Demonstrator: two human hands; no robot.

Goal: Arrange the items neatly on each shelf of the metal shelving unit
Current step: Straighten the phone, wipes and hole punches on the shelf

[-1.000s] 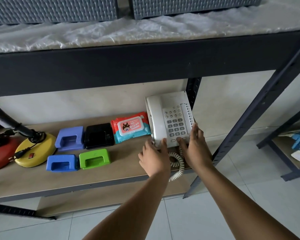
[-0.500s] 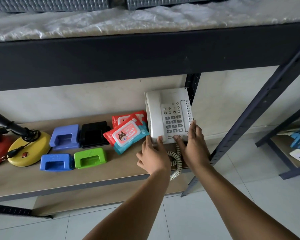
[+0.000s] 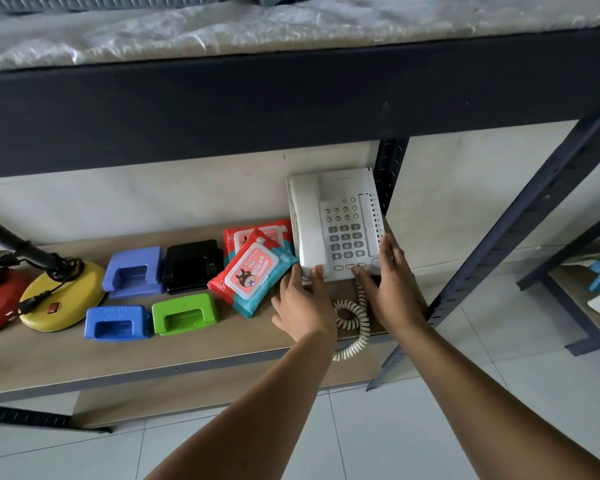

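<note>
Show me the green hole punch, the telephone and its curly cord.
green hole punch (image 3: 185, 314), head view, top face.
telephone (image 3: 340, 206), head view, upper keypad.
curly cord (image 3: 360, 327), head view, coiled middle.

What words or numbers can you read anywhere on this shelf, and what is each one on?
"Wipes": front wipes pack, on its lid label.
"1" to "9": phone keypad digits, faint.
Small print along the front pack's edge: too blurred to read.
Embossed marks on the blue punch and green punch: too faint to read.
Rear wipes pack: label mostly covered, unreadable.
</note>
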